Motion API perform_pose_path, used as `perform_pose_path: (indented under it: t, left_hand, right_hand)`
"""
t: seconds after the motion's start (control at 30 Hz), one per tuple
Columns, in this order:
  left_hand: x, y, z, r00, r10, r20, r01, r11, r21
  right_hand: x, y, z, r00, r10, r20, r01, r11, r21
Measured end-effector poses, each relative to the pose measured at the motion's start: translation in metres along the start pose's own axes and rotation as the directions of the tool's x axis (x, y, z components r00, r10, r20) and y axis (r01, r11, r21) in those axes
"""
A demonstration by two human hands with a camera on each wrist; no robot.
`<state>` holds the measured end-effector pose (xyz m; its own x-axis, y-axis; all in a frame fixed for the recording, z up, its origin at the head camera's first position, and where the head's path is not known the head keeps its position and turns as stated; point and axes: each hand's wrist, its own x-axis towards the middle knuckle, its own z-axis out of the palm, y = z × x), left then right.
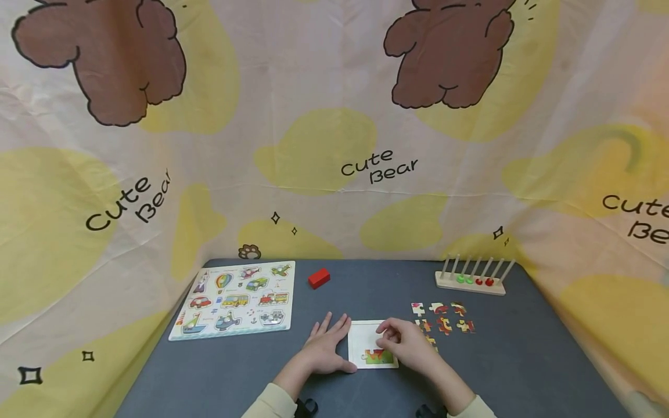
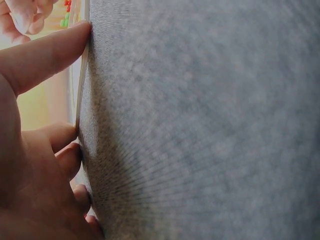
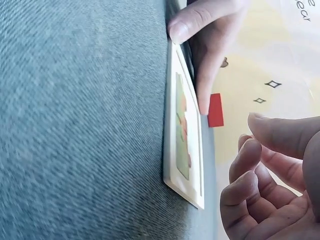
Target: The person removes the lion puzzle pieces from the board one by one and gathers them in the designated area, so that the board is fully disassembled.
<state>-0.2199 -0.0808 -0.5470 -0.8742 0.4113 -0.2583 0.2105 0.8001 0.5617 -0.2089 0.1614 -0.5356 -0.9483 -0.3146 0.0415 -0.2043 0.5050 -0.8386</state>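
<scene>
A white puzzle tray (image 1: 360,332) lies flat in front of me, with a few joined green and orange jigsaw pieces (image 1: 380,356) along its lower right. My left hand (image 1: 325,350) is spread along the tray's left edge; in the left wrist view its thumb (image 2: 55,52) touches that edge. Over the tray's right side hovers my right hand (image 1: 410,346), its fingers bent loosely. The right wrist view shows a gap between thumb and fingertips, and nothing is visible there. Several loose jigsaw pieces (image 1: 444,325) lie to the right, some partly hidden by the right hand.
On the left lies a picture board (image 1: 245,302) with vehicle shapes. A red block (image 1: 319,278) sits behind the tray. A wooden peg rack (image 1: 470,283) with green and red beads stands at the back right. A printed curtain (image 1: 313,145) surrounds the dark table (image 1: 235,371).
</scene>
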Motion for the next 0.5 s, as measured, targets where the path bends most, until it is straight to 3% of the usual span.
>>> perform_pose_path:
  t: [0.5]
  left_hand:
    - [-0.001, 0.000, -0.001, 1.000, 0.005, 0.000, -0.005, 1.000, -0.010]
  right_hand:
    - [0.003, 0.004, 0.018, 0.993, -0.029, 0.113, 0.030, 1.000, -0.007]
